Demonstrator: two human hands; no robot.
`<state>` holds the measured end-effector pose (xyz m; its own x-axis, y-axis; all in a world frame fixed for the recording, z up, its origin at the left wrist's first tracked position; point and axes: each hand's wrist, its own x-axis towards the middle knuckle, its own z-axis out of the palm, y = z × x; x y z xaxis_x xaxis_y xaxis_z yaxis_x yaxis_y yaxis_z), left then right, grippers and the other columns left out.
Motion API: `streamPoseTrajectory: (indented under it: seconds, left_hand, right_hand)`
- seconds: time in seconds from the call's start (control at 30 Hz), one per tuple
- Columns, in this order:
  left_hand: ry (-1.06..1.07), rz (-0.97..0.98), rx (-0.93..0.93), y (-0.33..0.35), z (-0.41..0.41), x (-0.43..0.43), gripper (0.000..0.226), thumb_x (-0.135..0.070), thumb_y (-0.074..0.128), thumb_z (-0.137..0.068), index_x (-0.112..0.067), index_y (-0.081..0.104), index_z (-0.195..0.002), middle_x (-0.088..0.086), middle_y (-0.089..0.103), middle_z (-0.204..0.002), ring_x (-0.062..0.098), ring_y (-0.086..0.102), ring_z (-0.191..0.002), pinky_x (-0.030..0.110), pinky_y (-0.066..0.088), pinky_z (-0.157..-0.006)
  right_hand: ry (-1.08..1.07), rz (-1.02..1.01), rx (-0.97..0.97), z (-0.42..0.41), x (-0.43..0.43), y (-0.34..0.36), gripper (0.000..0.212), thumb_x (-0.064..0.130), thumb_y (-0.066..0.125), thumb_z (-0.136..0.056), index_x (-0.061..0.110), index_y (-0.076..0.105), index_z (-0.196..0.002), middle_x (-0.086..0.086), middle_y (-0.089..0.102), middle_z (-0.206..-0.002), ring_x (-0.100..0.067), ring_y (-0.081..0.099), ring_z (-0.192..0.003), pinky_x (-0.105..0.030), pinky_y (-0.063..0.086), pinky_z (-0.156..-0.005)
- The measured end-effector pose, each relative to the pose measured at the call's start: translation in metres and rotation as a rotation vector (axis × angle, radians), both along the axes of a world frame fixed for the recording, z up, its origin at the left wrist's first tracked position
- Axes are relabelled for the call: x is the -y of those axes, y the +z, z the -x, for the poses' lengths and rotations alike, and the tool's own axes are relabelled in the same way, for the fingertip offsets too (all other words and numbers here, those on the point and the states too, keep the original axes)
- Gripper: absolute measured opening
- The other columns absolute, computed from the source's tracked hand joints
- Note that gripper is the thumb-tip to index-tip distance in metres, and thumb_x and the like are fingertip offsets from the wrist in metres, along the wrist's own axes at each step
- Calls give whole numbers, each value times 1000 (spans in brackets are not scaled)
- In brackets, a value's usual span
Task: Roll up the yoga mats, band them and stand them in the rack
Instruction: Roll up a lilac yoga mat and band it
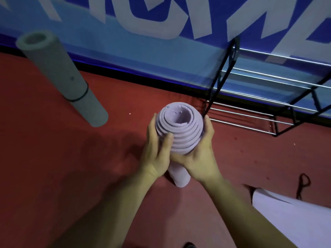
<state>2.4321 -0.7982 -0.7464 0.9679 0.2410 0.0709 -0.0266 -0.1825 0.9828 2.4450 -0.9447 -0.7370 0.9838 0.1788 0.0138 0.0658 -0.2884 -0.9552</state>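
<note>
A rolled lilac yoga mat (180, 126) stands on end on the red floor in the middle of the head view, its top layers telescoped upward in steps. My left hand (157, 145) grips its left side with the thumb across the layers. My right hand (198, 151) wraps its right and front side. A grey rolled mat (60, 77) with a black band round it stands tilted at the left. The metal rack (259, 97), black frame with silver bars, sits at the right against the blue wall.
A blue banner with white letters (161, 24) covers the wall behind. Another lilac mat (290, 215) lies at the lower right, with a black band (302, 185) on the floor beside it. Red floor (53, 158) spreads to the left.
</note>
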Motion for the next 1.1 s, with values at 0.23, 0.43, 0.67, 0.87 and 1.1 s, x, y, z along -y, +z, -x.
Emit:
streamPoseTrajectory:
  seconds: [0.23,0.43,0.67,0.87,1.1]
  left_hand:
    - [183,277,-28,0,-17,22,81,-75,38,-83,-19,46,-141,-2,50,-144,7,50,-130,33,41,-111]
    - [282,351,23,6,-10,43,65,-62,57,-79,-17,55,-126,1,61,-128,8,61,-115,27,48,-97]
    - [212,353,74,27,-21,61,57,-55,61,-82,-7,62,-112,9,69,-113,14,67,-102,27,52,-87]
    - [134,284,-86,22,-23,69,77,-70,53,-75,-22,55,-134,-6,57,-137,-3,55,-122,15,44,-100]
    - [218,333,-96,22,-18,54,59,-61,59,-80,-19,65,-121,-4,72,-117,12,67,-110,34,53,-95]
  right_hand:
    - [29,-164,-114,11,2,-4,128,39,82,-76,23,-15,-158,8,28,-163,-3,34,-148,-38,32,-123]
    - [-364,-360,-180,1,-3,33,70,65,68,-83,11,44,-122,11,53,-117,21,58,-92,-6,46,-79]
    - [-401,-247,-224,-4,24,43,55,71,55,-88,47,52,-137,12,52,-143,-2,54,-128,-34,43,-110]
    - [-454,-296,-257,-12,31,51,35,52,52,-102,28,67,-122,11,72,-118,-3,67,-108,-34,53,-99]
    - [-374,-285,-372,-17,25,48,51,48,68,-94,26,58,-139,10,68,-131,-5,65,-117,-36,51,-107]
